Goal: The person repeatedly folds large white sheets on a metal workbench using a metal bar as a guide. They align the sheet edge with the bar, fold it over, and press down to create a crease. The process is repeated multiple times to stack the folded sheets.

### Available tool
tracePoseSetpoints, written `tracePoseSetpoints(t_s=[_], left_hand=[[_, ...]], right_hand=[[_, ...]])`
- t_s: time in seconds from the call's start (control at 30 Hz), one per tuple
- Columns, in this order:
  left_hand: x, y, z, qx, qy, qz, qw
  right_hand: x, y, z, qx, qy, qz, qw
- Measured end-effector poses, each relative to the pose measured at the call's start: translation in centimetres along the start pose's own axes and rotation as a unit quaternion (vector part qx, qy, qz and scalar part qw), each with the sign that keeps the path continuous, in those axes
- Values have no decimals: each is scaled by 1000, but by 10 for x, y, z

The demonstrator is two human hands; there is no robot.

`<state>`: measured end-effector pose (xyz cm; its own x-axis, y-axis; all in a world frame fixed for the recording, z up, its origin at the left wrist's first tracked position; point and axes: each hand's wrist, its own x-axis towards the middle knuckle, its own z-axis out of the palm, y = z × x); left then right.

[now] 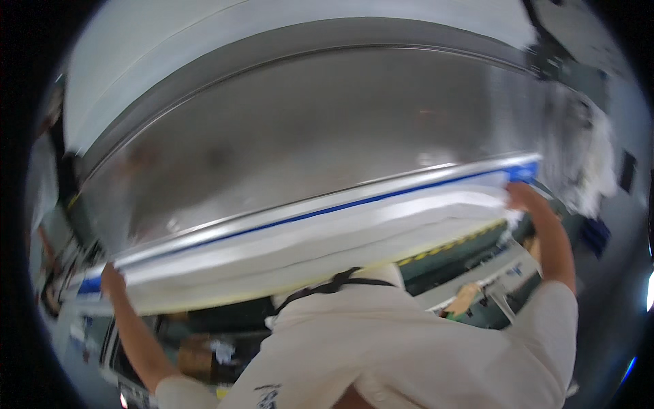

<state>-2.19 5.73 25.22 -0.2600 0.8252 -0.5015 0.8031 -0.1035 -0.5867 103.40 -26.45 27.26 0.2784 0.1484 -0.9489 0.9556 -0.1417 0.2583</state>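
A long white sheet of cloth (313, 238) with a yellowish lower edge stretches in front of my body, its folds running lengthwise. My left hand (113, 281) is closed at the sheet's left end, close to the blue strip. At the right end, my right hand (520, 196) pinches the sheet's upper corner; its fingertips are partly hidden and blurred. Both arms are spread wide. Just beyond the cloth, a blue strip (320, 212) follows the front edge of a broad shiny metal surface (327, 116).
A large white curved panel (204, 48) rises behind the metal surface. Clear plastic film (586, 157) hangs at the right end. Black-and-yellow tape (449, 243) marks an edge below the cloth. A cardboard box (195, 354) sits low at left. Another person's arm (46, 249) shows at far left.
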Motion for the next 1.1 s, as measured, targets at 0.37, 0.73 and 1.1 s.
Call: tracePoseSetpoints(t_s=[0.37,0.73,1.1], left_hand=[[0,81,-43,-33,46,-26,998],[40,192,-145,-233,400,39,886],[99,221,-163,-383,471,65,792]], right_hand=[[-3,-76,-38,2,98,-65,993],[-15,-251,-238,131,352,-170,911],[-73,-644,-517,120,459,-521,710]])
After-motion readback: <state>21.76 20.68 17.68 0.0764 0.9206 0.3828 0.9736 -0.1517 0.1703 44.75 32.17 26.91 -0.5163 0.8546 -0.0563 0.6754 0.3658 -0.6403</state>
